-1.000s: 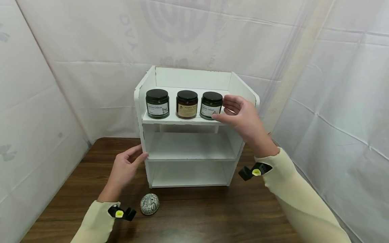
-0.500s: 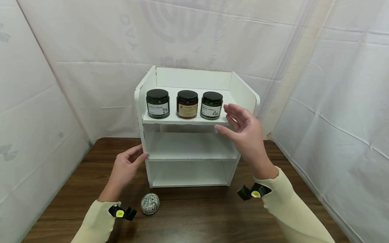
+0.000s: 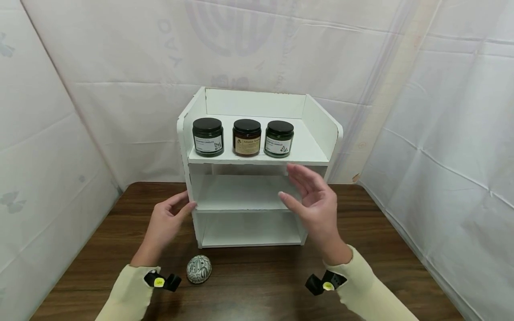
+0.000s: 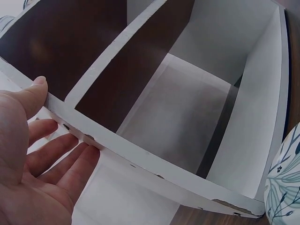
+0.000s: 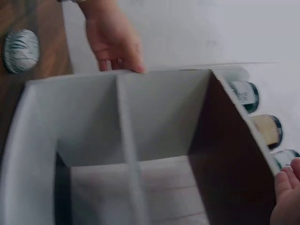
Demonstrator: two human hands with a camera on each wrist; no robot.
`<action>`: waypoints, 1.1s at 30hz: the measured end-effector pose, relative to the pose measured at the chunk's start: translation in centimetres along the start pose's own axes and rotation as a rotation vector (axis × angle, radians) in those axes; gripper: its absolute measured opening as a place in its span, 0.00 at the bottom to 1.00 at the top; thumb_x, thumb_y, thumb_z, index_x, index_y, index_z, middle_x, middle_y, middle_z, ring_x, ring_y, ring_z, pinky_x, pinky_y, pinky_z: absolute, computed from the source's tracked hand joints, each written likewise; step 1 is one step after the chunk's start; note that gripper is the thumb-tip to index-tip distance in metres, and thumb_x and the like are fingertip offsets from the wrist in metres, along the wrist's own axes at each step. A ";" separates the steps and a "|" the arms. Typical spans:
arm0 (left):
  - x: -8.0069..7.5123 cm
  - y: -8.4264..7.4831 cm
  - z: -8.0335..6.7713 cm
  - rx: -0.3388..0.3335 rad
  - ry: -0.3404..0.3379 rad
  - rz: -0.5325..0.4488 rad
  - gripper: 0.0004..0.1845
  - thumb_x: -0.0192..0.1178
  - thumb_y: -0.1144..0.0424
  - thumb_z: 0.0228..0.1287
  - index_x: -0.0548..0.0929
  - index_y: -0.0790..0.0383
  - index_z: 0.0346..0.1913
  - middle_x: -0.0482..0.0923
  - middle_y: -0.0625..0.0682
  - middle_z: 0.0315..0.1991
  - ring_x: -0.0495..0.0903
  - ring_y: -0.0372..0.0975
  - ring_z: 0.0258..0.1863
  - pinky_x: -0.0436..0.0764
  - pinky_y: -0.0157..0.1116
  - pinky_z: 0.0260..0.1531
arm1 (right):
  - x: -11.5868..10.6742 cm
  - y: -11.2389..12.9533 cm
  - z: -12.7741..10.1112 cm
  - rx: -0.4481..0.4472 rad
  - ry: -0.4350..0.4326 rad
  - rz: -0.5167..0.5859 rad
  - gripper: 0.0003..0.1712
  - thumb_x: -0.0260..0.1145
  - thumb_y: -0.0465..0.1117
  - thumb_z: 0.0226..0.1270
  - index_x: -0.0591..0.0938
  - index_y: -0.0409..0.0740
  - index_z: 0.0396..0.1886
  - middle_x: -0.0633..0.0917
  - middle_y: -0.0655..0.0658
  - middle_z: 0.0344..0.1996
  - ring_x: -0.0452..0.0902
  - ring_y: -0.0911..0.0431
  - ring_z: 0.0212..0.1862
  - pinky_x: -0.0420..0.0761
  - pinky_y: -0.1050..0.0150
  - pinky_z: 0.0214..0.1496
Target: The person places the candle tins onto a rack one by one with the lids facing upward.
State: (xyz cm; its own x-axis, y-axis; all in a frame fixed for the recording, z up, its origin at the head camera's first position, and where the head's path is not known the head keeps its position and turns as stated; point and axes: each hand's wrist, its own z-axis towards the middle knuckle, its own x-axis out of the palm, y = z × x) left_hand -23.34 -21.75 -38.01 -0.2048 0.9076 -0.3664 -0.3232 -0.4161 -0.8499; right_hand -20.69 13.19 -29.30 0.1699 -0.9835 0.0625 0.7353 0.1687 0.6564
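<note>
A white three-tier shelf unit (image 3: 192, 151) stands on a dark wooden table (image 3: 257, 285). Three dark candle jars sit in a row on its top tier: a green one (image 3: 208, 136), a brown one (image 3: 246, 137) and another green one (image 3: 279, 138). My left hand (image 3: 165, 223) rests flat against the unit's left side panel (image 4: 140, 154), thumb on its front edge. My right hand (image 3: 315, 205) hovers open in front of the middle tier, holding nothing. A patterned ceramic egg (image 3: 198, 269) lies on the table near my left wrist.
White fabric walls (image 3: 441, 133) enclose the table at the back and on both sides. The middle tier (image 3: 241, 194) and bottom tier (image 3: 249, 229) of the unit hold nothing. Bare table surface lies in front of the unit.
My right hand has drawn back from the rightmost jar and dropped from the top tier to in front of the middle tier. The left hand has stayed on the side panel.
</note>
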 end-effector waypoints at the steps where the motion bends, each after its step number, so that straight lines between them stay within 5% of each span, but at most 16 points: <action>1: 0.0 0.0 0.0 0.000 -0.003 0.001 0.27 0.64 0.51 0.73 0.79 0.62 0.68 0.81 0.60 0.63 0.78 0.19 0.50 0.77 0.18 0.45 | 0.2 -0.3 -0.4 -0.014 0.002 0.015 0.35 0.74 0.20 0.56 0.74 0.25 0.64 0.80 0.32 0.63 0.77 0.45 0.68 0.75 0.54 0.70; 10: 0.2 0.0 -0.2 -0.003 -0.007 -0.020 0.27 0.64 0.51 0.73 0.79 0.62 0.68 0.81 0.60 0.63 0.77 0.17 0.50 0.78 0.18 0.45 | 1.3 -3.3 -3.8 -0.153 0.053 0.190 0.26 0.68 0.17 0.59 0.73 0.14 0.57 0.85 0.34 0.58 0.81 0.47 0.63 0.79 0.56 0.67; 18: 0.1 0.1 -0.2 -0.006 -0.002 0.001 0.28 0.63 0.49 0.73 0.78 0.60 0.69 0.80 0.59 0.65 0.77 0.19 0.53 0.77 0.17 0.46 | 2.7 -5.1 -6.3 -0.169 0.096 0.245 0.25 0.66 0.14 0.58 0.74 0.13 0.56 0.85 0.34 0.57 0.82 0.48 0.62 0.80 0.55 0.66; 29: 0.0 0.1 -0.1 -0.011 0.001 0.011 0.29 0.62 0.47 0.73 0.78 0.61 0.69 0.80 0.60 0.64 0.78 0.22 0.53 0.78 0.18 0.46 | 4.9 -7.3 -10.1 -0.009 0.134 0.305 0.24 0.67 0.16 0.58 0.72 0.11 0.54 0.87 0.40 0.57 0.83 0.51 0.61 0.81 0.58 0.65; 33: 0.0 -0.1 -0.2 -0.019 0.003 0.005 0.29 0.63 0.48 0.73 0.77 0.60 0.70 0.80 0.59 0.65 0.78 0.22 0.53 0.77 0.18 0.46 | 5.6 -7.7 -11.4 0.097 0.146 0.298 0.23 0.68 0.19 0.60 0.75 0.14 0.55 0.86 0.33 0.56 0.84 0.52 0.60 0.81 0.58 0.64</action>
State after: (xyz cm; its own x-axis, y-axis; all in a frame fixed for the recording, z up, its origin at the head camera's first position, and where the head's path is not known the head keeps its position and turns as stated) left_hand -23.15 -21.65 -38.01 -0.2033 0.9057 -0.3719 -0.3043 -0.4195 -0.8552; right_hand -17.91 7.13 -42.59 0.4654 -0.8708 0.1587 0.5741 0.4334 0.6946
